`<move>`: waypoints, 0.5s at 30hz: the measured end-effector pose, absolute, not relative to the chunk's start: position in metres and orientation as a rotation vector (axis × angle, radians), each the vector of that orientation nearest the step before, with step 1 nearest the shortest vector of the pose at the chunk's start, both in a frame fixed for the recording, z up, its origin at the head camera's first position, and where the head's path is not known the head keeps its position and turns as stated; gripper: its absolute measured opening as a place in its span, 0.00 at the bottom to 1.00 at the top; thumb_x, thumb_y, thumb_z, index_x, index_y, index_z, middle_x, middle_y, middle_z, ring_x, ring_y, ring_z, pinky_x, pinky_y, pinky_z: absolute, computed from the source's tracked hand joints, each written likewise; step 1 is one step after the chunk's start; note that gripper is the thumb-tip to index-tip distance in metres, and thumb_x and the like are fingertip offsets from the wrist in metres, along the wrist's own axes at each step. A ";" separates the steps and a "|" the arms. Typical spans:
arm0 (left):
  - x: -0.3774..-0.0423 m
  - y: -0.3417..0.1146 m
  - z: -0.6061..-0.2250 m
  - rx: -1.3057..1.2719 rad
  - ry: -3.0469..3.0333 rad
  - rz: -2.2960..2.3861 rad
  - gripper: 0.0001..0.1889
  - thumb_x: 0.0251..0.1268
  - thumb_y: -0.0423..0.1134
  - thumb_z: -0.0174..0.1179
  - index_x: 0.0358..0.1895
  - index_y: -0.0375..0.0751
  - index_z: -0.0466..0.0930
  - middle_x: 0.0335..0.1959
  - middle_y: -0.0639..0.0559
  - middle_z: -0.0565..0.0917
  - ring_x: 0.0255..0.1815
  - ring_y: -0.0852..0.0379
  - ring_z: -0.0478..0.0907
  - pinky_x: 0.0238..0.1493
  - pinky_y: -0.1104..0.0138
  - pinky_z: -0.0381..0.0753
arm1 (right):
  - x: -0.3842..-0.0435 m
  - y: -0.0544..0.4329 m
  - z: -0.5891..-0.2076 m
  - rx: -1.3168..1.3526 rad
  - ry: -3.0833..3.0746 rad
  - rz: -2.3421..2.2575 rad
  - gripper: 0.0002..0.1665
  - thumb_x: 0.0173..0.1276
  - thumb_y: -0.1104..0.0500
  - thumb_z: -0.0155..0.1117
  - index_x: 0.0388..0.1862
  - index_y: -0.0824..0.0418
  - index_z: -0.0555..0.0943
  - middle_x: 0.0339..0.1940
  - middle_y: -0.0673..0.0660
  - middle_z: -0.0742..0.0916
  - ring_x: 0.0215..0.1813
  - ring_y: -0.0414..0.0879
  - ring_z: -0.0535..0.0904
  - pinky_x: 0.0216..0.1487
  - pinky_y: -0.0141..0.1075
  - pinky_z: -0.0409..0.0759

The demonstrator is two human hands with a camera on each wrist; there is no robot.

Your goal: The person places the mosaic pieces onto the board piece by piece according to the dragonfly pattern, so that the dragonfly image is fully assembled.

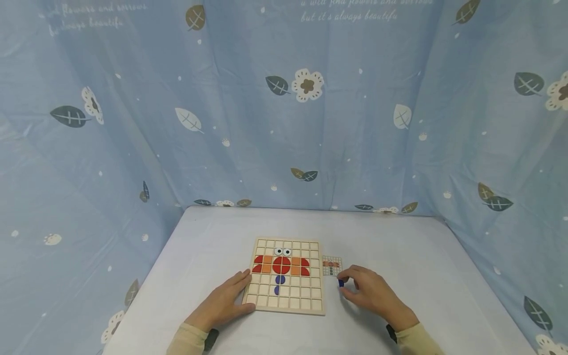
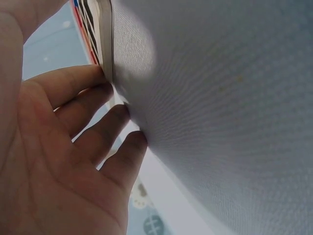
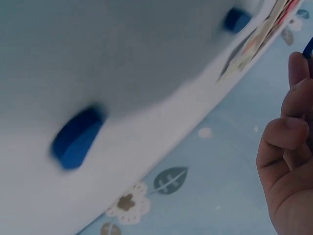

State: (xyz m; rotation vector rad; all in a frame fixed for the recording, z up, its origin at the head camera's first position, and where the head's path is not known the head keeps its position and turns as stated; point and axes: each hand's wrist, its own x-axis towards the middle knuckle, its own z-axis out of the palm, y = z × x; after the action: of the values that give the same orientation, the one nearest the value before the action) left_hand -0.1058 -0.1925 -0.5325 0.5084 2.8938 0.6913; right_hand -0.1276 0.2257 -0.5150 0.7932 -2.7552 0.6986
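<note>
A wooden grid board (image 1: pixel 288 301) lies on the table, with coloured pieces set in its squares: two eye pieces (image 1: pixel 282 252), a red circle (image 1: pixel 281 265), orange squares (image 1: pixel 266 264), red quarter pieces (image 1: pixel 305 266) and blue rounded pieces (image 1: pixel 280 279). My left hand (image 1: pixel 226 300) rests at the board's left side, fingertips touching its edge and thumb by the near left corner. Just right of the board, my right hand (image 1: pixel 372 291) pinches a small blue piece (image 1: pixel 341 283) between thumb and fingers. That piece shows only partly in the right wrist view.
A small pattern card (image 1: pixel 332 266) lies beside the board's right edge. In the right wrist view, a loose blue piece (image 3: pixel 78 139) and another blue piece (image 3: pixel 237 20) sit on the white table (image 1: pixel 381 236). A blue curtain (image 1: pixel 284 123) with leaves and flowers surrounds the table.
</note>
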 end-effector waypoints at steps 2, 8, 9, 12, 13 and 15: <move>-0.105 -0.193 -0.532 0.509 2.892 0.696 0.46 0.60 0.62 0.69 0.75 0.37 0.67 0.78 0.46 0.65 0.77 0.41 0.61 0.73 0.47 0.66 | -0.128 0.217 -0.515 0.807 -2.733 0.714 0.15 0.58 0.56 0.79 0.45 0.52 0.87 0.37 0.40 0.85 0.29 0.33 0.73 0.28 0.27 0.74; -0.106 -0.194 -0.533 0.528 2.897 0.705 0.46 0.60 0.61 0.69 0.75 0.36 0.67 0.77 0.45 0.66 0.77 0.40 0.61 0.73 0.46 0.66 | -0.127 0.188 -0.518 0.814 -2.703 0.724 0.16 0.59 0.55 0.79 0.46 0.51 0.87 0.43 0.42 0.87 0.35 0.35 0.79 0.32 0.29 0.78; -0.106 -0.194 -0.533 0.531 2.899 0.707 0.46 0.60 0.61 0.69 0.75 0.36 0.67 0.77 0.45 0.66 0.77 0.40 0.61 0.73 0.46 0.66 | -0.127 0.183 -0.518 0.819 -2.697 0.721 0.16 0.59 0.55 0.79 0.46 0.51 0.87 0.43 0.43 0.87 0.39 0.38 0.83 0.37 0.31 0.82; -0.106 -0.194 -0.534 0.535 2.902 0.710 0.46 0.60 0.61 0.69 0.75 0.36 0.67 0.77 0.45 0.66 0.77 0.40 0.61 0.73 0.46 0.66 | -0.127 0.168 -0.519 0.837 -2.675 0.722 0.15 0.60 0.54 0.78 0.46 0.51 0.87 0.41 0.44 0.87 0.49 0.44 0.86 0.53 0.41 0.85; -0.106 -0.194 -0.534 0.533 2.904 0.708 0.46 0.60 0.61 0.69 0.75 0.36 0.67 0.77 0.46 0.66 0.77 0.40 0.61 0.73 0.47 0.66 | -0.126 0.164 -0.520 0.839 -2.670 0.722 0.15 0.60 0.54 0.78 0.46 0.51 0.87 0.40 0.43 0.87 0.47 0.44 0.86 0.52 0.41 0.85; -0.106 -0.194 -0.534 0.529 2.903 0.710 0.46 0.60 0.61 0.69 0.75 0.36 0.67 0.77 0.46 0.65 0.77 0.41 0.61 0.73 0.47 0.66 | -0.127 0.155 -0.520 0.839 -2.657 0.732 0.15 0.60 0.53 0.78 0.45 0.51 0.87 0.38 0.43 0.86 0.43 0.42 0.86 0.55 0.43 0.85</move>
State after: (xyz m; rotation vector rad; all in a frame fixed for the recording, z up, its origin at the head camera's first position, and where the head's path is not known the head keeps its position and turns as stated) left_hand -0.1061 -0.1943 -0.5340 0.5291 2.9034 0.7098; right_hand -0.1266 0.1550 -0.5201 0.8391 -2.6567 0.7318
